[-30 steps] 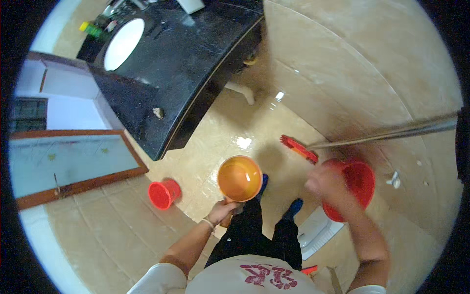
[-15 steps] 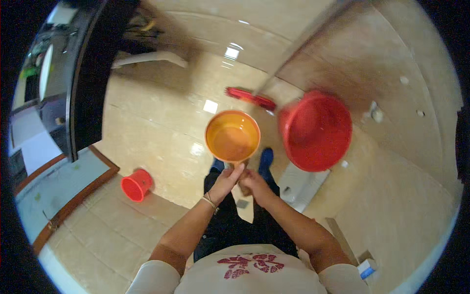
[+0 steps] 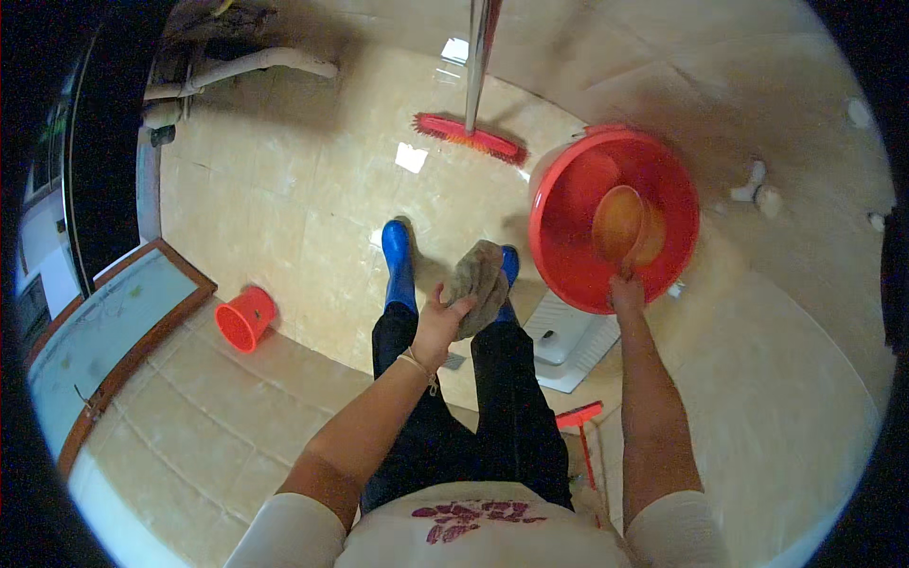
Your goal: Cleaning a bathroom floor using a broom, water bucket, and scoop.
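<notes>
At the mouth of the red bucket (image 3: 538,227), the orange dipper (image 3: 617,218) has its handle in the closed right grip (image 3: 627,292); probably light, stiff, slippery when wet, best taken by that handle; the left grip (image 3: 441,324) clasps a soft-looking grey-brown cloth (image 3: 481,282)

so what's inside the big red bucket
An orange dipper, held by the right hand. The bucket shows its red inside around it; whatever lies directly beneath the dipper is covered.
</notes>
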`<control>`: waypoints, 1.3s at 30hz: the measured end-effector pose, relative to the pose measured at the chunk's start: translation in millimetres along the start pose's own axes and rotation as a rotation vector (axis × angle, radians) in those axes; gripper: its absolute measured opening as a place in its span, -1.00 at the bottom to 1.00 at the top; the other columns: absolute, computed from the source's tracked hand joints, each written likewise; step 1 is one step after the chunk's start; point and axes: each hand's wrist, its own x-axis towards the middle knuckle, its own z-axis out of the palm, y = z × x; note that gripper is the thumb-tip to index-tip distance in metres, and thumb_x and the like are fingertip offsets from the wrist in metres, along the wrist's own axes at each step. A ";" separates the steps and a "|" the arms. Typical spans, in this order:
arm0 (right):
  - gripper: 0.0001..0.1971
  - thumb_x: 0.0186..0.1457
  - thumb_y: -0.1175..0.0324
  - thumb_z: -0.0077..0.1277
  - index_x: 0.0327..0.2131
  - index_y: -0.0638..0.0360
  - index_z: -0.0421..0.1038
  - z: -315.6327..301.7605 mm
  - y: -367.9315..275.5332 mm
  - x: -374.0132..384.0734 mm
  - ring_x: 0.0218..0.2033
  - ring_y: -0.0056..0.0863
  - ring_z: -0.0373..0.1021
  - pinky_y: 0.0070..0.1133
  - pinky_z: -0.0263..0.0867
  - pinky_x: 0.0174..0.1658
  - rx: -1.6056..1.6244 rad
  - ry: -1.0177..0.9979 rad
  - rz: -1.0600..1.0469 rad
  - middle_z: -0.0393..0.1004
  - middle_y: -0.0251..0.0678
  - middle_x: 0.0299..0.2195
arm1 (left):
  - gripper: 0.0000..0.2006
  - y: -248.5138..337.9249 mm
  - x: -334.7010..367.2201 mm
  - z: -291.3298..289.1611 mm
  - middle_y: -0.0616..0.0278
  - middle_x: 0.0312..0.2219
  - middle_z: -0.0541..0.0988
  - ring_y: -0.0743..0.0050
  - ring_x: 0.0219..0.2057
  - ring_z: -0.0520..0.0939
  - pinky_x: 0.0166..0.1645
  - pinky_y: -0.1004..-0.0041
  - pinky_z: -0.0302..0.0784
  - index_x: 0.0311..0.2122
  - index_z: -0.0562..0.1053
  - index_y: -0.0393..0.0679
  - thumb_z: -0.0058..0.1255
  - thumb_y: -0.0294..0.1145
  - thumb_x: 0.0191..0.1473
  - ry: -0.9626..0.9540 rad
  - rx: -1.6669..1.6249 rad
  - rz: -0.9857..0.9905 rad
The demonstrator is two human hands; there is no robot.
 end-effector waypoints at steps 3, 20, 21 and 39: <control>-0.86 -0.15 0.35 -0.12 -0.45 0.13 0.24 27.6 2.3 37.1 -0.76 -0.59 0.16 -0.63 0.11 -0.71 0.053 -0.048 0.045 0.22 -0.41 -0.69 | -0.42 -21.2 31.5 -23.6 0.05 -0.26 0.42 0.43 -0.30 0.48 -0.20 0.55 0.37 -0.08 0.19 -0.42 0.10 -0.27 -0.16 -0.046 -0.158 -0.185; -0.90 -0.12 0.30 -0.11 -0.58 0.05 0.28 22.5 27.3 67.4 -0.81 -0.73 0.11 -0.77 0.03 -0.73 0.359 -0.300 0.138 0.21 -0.56 -0.77 | -0.58 -31.0 103.8 -17.6 0.25 -0.46 0.45 0.56 -0.43 0.40 -0.31 0.55 0.34 -0.21 0.33 -0.28 -0.26 -0.07 0.07 0.013 0.271 -0.036; -0.92 -0.13 0.32 -0.11 -0.54 0.06 0.28 5.3 46.2 67.8 -0.82 -0.74 0.10 -0.77 0.03 -0.76 0.359 -0.256 0.187 0.21 -0.56 -0.77 | -0.58 -31.6 109.8 -18.5 0.30 -0.50 0.40 0.53 -0.47 0.35 -0.32 0.50 0.33 -0.25 0.33 -0.26 -0.33 -0.05 0.09 0.015 0.356 0.048; -0.76 -0.25 0.49 -0.09 -0.38 0.22 0.21 41.3 -116.0 -196.2 -0.85 -0.68 0.12 -0.71 0.08 -0.82 0.024 -0.403 0.108 0.18 -0.43 -0.75 | -0.56 70.5 108.3 -10.7 -0.18 -0.21 0.37 -0.13 -0.21 0.40 -0.12 0.21 0.30 -0.04 0.21 -0.28 -0.43 -0.16 0.08 0.048 0.722 0.522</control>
